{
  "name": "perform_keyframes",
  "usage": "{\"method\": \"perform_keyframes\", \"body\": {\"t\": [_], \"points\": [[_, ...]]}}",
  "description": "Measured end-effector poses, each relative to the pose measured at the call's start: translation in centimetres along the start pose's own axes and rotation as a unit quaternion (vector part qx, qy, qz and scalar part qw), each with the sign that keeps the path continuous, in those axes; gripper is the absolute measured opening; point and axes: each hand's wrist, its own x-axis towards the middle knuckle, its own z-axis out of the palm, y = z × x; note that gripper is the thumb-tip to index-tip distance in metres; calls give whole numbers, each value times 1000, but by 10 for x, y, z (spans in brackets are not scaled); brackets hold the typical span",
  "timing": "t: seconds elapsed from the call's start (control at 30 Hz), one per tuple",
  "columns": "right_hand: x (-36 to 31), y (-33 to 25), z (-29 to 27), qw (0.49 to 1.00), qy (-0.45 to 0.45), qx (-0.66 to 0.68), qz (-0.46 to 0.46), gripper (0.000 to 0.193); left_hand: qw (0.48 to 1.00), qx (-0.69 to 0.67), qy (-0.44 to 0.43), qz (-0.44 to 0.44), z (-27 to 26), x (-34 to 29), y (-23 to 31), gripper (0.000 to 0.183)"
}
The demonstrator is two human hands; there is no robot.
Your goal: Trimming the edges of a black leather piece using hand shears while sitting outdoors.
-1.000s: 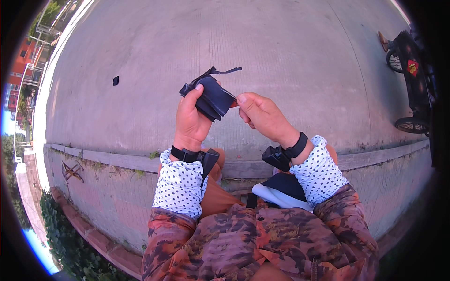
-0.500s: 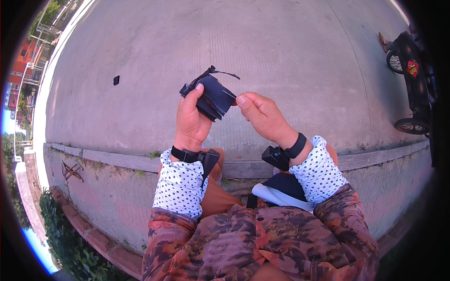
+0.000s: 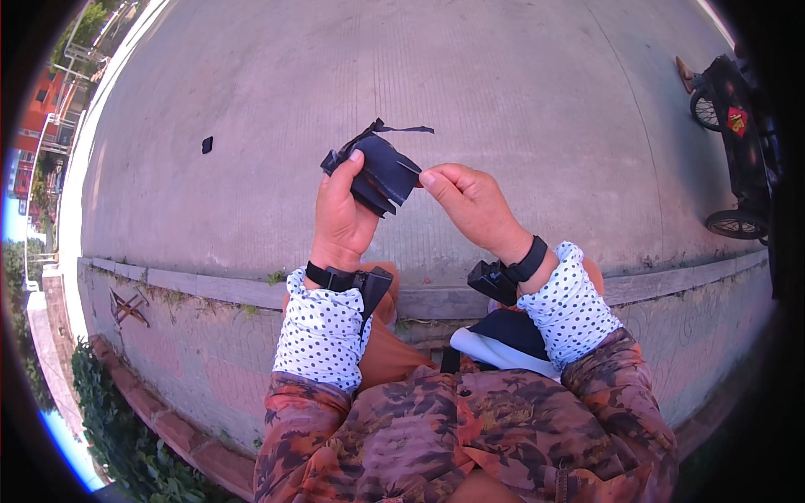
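A dark navy, ragged-edged folded piece like a torn wallet [image 3: 386, 173] is up in front of me, over the pavement. My left hand [image 3: 345, 214] is closed round its left side, the thumb pressing on top. Loose flaps hang along its lower edge, and a thin dark strip [image 3: 407, 129] sticks out to the right from its top. At the right corner, the thumb and forefinger of my right hand [image 3: 474, 205] pinch the edge of a flap. Its inner layers are partly hidden by my left hand.
A small black object [image 3: 207, 145] lies on the concrete to the left. At far right stands a dark wheeled cart [image 3: 745, 159], with a person's foot [image 3: 685, 74] beside it. A low kerb [image 3: 226, 289] crosses below my hands; a small folding stool [image 3: 129, 308] is at left.
The thin strip at the top has swung up and lies more level. My right hand has shifted slightly left with the flap edge; my left hand stays in place.
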Motion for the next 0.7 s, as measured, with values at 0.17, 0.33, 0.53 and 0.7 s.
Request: {"method": "perform_keyframes", "body": {"t": [0.17,0.33,0.53,0.7], "points": [[1,0,0,1000,10,11,-10,32,1000,-2,9,2,0,-1,1,28],[1,0,0,1000,18,21,-13,31,1000,1,9,-1,3,-3,2,28],[0,-1,-4,1000,13,-14,0,30,1000,-4,-4,1,3,-3,1,25],[-3,-9,-1,997,29,-53,-51,28,1000,5,-7,13,6,-2,1,24]]}}
